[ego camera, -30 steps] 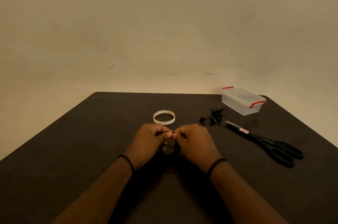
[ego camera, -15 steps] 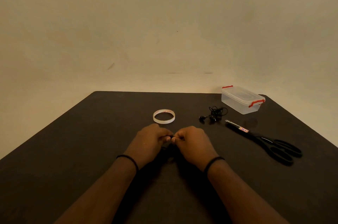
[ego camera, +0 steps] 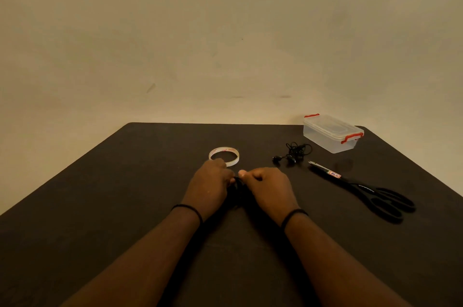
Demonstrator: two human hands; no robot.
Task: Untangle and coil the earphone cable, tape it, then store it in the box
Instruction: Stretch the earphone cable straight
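Dark table (ego camera: 125,206) under a bare beige wall. Both hands meet at its middle: left hand (ego camera: 210,186) and right hand (ego camera: 269,187) curl their fingers, pinching a thin black earphone cable (ego camera: 236,185) between them. One tape roll (ego camera: 224,155), one tangled black earphone (ego camera: 294,152), one lidded clear box (ego camera: 332,132), one pair of scissors (ego camera: 363,190).

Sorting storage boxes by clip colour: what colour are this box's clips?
Red clips on the clear box, seen in the head view.
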